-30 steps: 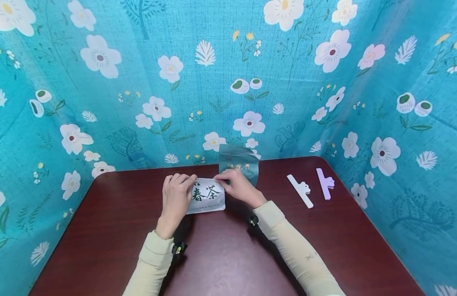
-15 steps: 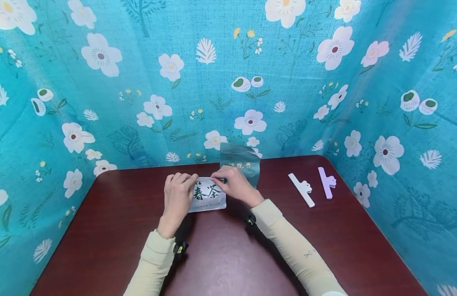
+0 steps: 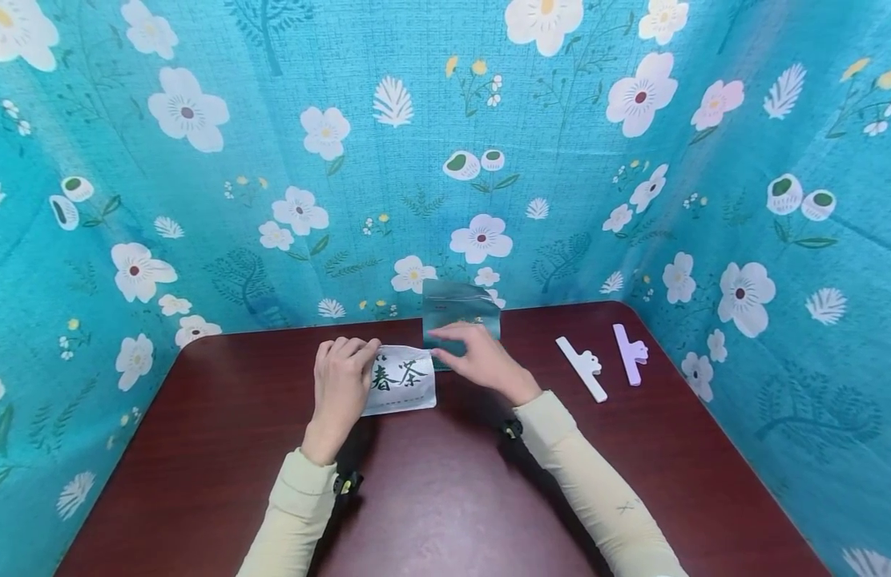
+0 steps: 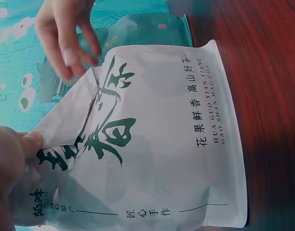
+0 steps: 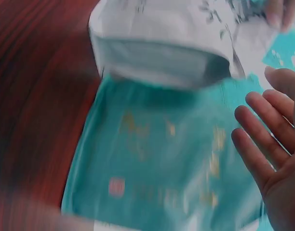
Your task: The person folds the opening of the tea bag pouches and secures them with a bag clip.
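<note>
A white tea bag with dark green lettering stands near the back of the table. My left hand grips its upper left part, and in the left wrist view the thumb presses on the folded-over top flap. By the bag's upper right corner is my right hand, thumb and fingers spread apart, holding nothing. In the right wrist view its fingers are loosely extended above a green tea bag. That green bag is behind the white one, partly hidden by my right hand in the head view.
To the right lie a white bag clip and a purple bag clip, side by side on the dark red table. A turquoise flowered curtain rises along the table's back and sides.
My right hand has let go of the white bag's top edge and moved right, its fingers now spread. My left hand stays on the bag. The clips have not moved.
</note>
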Demonstrator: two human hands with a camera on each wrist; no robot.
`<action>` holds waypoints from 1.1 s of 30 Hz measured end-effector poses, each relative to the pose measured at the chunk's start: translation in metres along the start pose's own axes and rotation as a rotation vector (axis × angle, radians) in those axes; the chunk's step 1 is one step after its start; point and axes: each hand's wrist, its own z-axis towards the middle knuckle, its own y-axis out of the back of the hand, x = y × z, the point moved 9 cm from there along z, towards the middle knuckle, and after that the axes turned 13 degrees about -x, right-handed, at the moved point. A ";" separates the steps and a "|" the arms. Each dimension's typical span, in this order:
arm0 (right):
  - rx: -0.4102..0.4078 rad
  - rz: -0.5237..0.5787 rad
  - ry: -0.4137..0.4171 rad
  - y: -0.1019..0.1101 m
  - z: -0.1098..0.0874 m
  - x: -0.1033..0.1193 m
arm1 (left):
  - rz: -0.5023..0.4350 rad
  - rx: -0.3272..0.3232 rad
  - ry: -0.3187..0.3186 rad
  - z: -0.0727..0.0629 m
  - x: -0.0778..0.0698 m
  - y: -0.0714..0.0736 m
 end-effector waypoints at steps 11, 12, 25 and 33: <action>-0.053 -0.091 -0.114 0.076 -0.037 -0.062 | -0.002 -0.007 0.003 -0.003 0.002 0.000; -0.055 -0.101 -0.134 0.081 -0.042 -0.069 | -0.003 -0.009 0.003 -0.003 0.003 0.000; 0.059 -0.413 -0.442 0.126 -0.104 -0.145 | -0.008 -0.008 0.002 -0.001 0.002 0.000; 0.215 -0.531 -0.608 0.134 -0.135 -0.175 | -0.011 -0.001 0.006 0.000 0.002 -0.002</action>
